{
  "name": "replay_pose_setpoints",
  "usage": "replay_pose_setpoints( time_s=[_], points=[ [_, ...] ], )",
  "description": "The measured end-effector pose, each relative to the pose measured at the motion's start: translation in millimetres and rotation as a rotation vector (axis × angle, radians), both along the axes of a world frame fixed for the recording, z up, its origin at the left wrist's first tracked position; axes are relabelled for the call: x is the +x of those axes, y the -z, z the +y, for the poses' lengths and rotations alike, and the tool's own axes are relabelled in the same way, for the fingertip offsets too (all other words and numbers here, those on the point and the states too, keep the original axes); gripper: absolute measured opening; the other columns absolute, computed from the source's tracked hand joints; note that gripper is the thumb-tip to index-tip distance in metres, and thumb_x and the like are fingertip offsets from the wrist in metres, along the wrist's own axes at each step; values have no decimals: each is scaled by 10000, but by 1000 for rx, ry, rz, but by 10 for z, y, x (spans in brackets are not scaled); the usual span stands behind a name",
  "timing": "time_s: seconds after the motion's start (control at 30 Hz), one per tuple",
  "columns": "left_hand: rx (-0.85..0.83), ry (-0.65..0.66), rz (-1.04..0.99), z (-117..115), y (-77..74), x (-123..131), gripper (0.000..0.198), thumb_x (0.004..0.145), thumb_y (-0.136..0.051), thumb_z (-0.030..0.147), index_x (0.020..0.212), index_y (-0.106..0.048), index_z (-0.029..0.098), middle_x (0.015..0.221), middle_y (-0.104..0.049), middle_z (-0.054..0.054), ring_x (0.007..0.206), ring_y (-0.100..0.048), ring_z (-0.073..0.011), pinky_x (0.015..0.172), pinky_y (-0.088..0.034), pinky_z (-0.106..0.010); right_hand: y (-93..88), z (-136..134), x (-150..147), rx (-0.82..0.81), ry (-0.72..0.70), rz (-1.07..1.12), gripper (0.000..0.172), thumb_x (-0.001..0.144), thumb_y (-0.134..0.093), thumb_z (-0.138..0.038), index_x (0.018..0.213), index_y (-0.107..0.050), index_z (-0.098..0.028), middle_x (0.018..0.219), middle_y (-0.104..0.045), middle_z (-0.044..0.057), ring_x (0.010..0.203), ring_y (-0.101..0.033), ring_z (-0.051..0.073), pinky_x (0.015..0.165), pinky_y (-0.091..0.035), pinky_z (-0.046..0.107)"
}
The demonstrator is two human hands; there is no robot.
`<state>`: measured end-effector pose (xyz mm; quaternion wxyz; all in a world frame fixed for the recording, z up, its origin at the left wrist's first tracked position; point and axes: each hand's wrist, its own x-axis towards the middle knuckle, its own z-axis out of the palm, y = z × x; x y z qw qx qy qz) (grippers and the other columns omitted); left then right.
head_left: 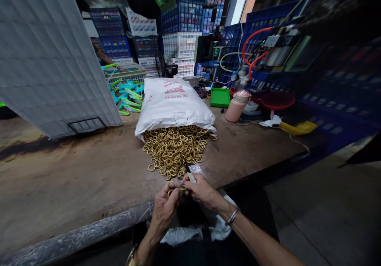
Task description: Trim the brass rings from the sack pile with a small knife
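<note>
My left hand (166,203) pinches gold-coloured rings (169,193) in front of the table's near edge. Close against it, my right hand (200,189) is closed around a small knife-like tool (191,175) with a pale handle and a dark tip pointing up and away. The fingertips of both hands meet at a ring; how the tool's far end is made is too small to tell. Just beyond the hands, a heap of gold rings (175,149) spills from the mouth of a white woven sack (175,101) with red print. Below my hands an open white bag (220,222) shows in part.
A grey-white ribbed panel (56,60) stands at the left. Turquoise and green plastic pieces (127,95) lie behind it, near another person's arm (104,58). A pink bottle (237,106), green tray (220,97) and pneumatic machine (275,50) stand right. Stacked crates (181,44) fill the back.
</note>
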<state>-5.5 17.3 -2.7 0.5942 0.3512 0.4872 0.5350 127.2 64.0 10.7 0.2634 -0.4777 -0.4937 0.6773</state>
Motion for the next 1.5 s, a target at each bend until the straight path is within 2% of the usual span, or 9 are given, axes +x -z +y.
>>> replay_pose_setpoints(
  time_s=[0.1, 0.2, 0.3, 0.43, 0.6, 1.03, 1.3, 1.5],
  points=[
    [-17, -4, -59, 13, -44, 28, 246, 660, -651, 383, 723, -564, 162, 554, -552, 26, 463, -452, -73, 459, -337, -185, -15, -11, -13, 233, -1, -74, 208, 753, -488, -351, 665, -500, -163, 575, -471, -46, 499, -386, 61, 471, -310, 176],
    [-44, -24, -36, 25, -78, 39, 256, 662, -648, 389, 678, -536, 159, 499, -476, 61, 418, -383, -49, 423, -290, -169, -47, -15, -23, 376, -23, -142, 239, 747, -516, -375, 661, -522, -152, 602, -491, -34, 580, -426, 86, 541, -345, 191],
    [-95, -10, 1, 24, -86, 34, 264, 691, -620, 406, 709, -533, 157, 502, -455, 65, 402, -351, -39, 397, -255, -161, -46, -13, -36, 353, -15, -153, 267, 750, -522, -400, 661, -528, -148, 600, -497, -33, 579, -424, 86, 542, -343, 189],
    [-136, 75, 2, 10, -57, 20, 290, 748, -543, 442, 713, -530, 154, 542, -470, 44, 382, -332, -33, 358, -221, -158, 25, -6, -43, 262, -21, -76, 314, 773, -502, -428, 616, -509, -155, 543, -481, -44, 511, -396, 69, 499, -317, 182],
    [-117, 173, -74, 1, -27, 11, 301, 773, -512, 439, 677, -510, 153, 560, -462, 43, 370, -313, -27, 342, -215, -152, 81, 9, -30, 204, -38, -10, 274, 792, -484, -377, 623, -496, -162, 537, -512, -39, 505, -426, 73, 498, -315, 186],
    [-153, 147, -145, 15, -70, 13, 295, 742, -553, 452, 719, -496, 163, 564, -453, 55, 389, -317, -29, 360, -219, -152, 73, 41, -38, 202, -64, -4, 254, 813, -433, -338, 639, -499, -165, 536, -483, -42, 493, -392, 70, 479, -298, 190],
    [-157, 87, 13, 17, -85, 37, 317, 731, -548, 479, 689, -485, 171, 516, -443, 61, 382, -346, -36, 363, -235, -152, -3, 17, -45, 401, -29, -112, 241, 787, -486, -375, 715, -555, -155, 658, -528, -21, 631, -456, 95, 611, -365, 205],
    [-121, 103, -58, -32, -134, 38, 288, 744, -548, 452, 717, -494, 170, 544, -451, 57, 390, -343, -33, 363, -238, -147, 27, 49, -17, 329, -2, -93, 236, 800, -434, -333, 680, -546, -163, 581, -505, -30, 538, -431, 86, 532, -346, 198]
  ],
)
